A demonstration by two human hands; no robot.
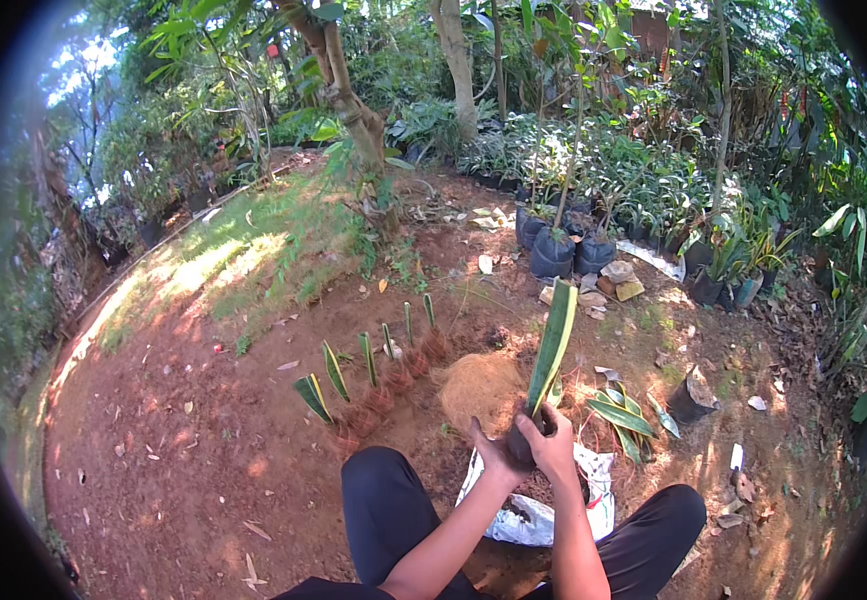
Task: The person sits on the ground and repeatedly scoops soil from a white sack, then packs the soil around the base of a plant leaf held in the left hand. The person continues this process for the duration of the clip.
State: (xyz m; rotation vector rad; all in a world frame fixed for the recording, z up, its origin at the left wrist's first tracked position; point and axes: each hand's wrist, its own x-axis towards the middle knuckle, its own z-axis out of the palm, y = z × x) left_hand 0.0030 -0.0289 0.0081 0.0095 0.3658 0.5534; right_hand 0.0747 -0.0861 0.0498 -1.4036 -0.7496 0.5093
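Observation:
Between my knees, both hands are closed around a dark ball of soil at the foot of a snake plant leaf cutting. The leaf stands nearly upright, green with a yellow edge. My left hand cups the ball from the left. On the other side, my right hand has its thumb and fingers about the ball and leaf base. Below them lies an open white sack with dark soil in it. A heap of brown coir fibre is just beyond my left hand.
A row of several wrapped leaf cuttings stands left of the fibre heap. Loose snake plant leaves and a black nursery bag lie to the right. Potted plants in black bags, stones and a tree trunk are farther off.

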